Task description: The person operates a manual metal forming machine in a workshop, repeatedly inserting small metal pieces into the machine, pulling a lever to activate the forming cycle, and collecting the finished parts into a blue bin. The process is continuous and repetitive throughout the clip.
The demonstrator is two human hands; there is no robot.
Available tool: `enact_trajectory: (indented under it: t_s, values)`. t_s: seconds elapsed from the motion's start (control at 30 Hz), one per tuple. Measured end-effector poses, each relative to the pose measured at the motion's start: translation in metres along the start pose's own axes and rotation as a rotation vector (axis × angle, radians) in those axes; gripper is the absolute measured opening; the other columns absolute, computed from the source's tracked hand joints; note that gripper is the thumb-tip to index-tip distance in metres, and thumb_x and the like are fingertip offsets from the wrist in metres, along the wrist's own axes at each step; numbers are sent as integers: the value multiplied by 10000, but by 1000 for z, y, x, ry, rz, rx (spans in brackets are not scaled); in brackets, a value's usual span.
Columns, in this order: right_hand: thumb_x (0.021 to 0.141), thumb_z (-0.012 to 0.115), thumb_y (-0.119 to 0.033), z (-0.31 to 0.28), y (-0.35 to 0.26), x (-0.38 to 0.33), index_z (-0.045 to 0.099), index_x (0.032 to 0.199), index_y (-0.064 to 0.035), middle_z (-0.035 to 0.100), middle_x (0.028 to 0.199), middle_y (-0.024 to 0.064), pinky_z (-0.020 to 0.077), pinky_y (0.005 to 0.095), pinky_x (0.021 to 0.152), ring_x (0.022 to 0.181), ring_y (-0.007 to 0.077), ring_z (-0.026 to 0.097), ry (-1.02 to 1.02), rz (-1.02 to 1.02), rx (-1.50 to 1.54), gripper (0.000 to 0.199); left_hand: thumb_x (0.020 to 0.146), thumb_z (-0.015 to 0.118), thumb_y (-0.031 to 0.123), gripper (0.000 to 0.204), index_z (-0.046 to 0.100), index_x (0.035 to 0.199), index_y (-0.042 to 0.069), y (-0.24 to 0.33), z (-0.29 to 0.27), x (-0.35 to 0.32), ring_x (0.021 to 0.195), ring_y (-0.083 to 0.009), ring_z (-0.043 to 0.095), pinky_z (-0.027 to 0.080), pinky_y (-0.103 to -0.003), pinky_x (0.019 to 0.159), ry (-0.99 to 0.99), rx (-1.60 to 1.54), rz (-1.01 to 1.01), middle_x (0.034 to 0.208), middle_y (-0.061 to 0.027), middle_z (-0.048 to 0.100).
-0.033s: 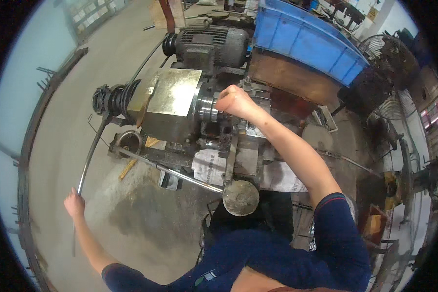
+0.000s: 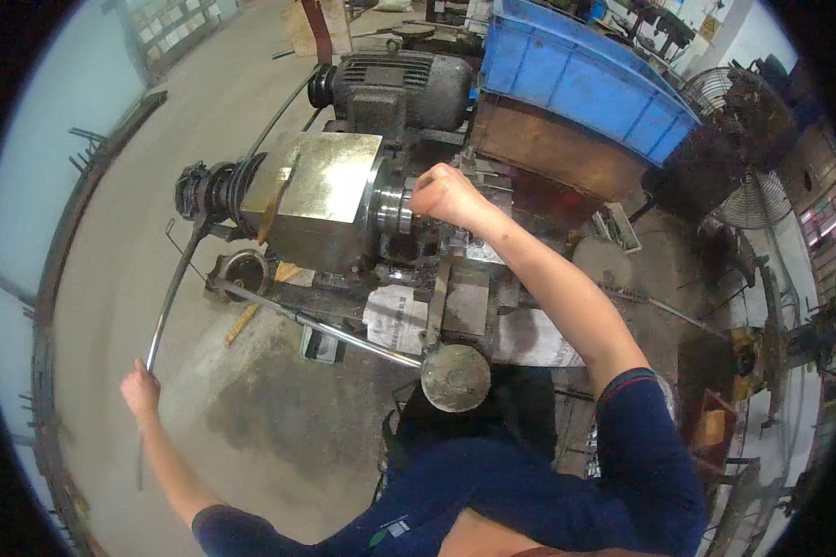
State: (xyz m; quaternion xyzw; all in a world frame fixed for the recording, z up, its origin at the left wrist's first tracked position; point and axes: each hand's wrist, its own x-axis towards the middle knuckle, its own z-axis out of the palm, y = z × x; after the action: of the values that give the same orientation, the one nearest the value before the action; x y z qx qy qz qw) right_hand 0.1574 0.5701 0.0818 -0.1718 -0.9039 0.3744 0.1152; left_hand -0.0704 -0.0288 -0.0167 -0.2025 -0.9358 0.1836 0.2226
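My left hand (image 2: 140, 390) is wrapped round a long metal lever (image 2: 169, 306), out to the left of the machine. The lever runs up to the dark, ribbed pulley end (image 2: 223, 188) of a lathe-like machine. My right hand (image 2: 448, 193) is closed with its fingers curled, right at the shiny round chuck (image 2: 395, 210). Whatever those fingers hold is hidden behind the hand. Between my hands lies the machine's head, topped by a bright metal plate (image 2: 330, 176). Below it, a polished bar (image 2: 358, 343) slants to a round, grimy disc (image 2: 455, 378) close to my body.
Behind the machine sits a dark electric motor (image 2: 399, 91). A large blue crate (image 2: 585, 79) rests on a brown box (image 2: 557, 144) at the back right. Farther right stands a caged fan (image 2: 752, 200). A yellow stick (image 2: 241, 325) lies on the floor (image 2: 279, 399).
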Motion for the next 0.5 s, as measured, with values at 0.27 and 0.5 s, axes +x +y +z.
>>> enact_trajectory:
  t_s: [0.27, 0.5]
  values:
    - [563, 586, -139, -86, 34, -95, 639, 782, -30, 520, 1148, 205, 419, 337, 835, 1013, 291, 537, 172, -168, -155, 251, 795, 559, 190, 307, 568, 1068, 50, 117, -47, 10, 809, -286, 591, 466, -346, 711, 584, -555, -148, 860, -148, 609]
    - [588, 556, -121, -160, 139, -242, 631, 776, 15, 622, 721, 128, 457, 292, 646, 685, 186, 595, 347, 321, -76, 244, 684, 640, 310, 421, 576, 1017, 62, 325, 23, -50, 846, -344, 593, 475, -403, 725, -477, -866, 170, 893, -155, 626]
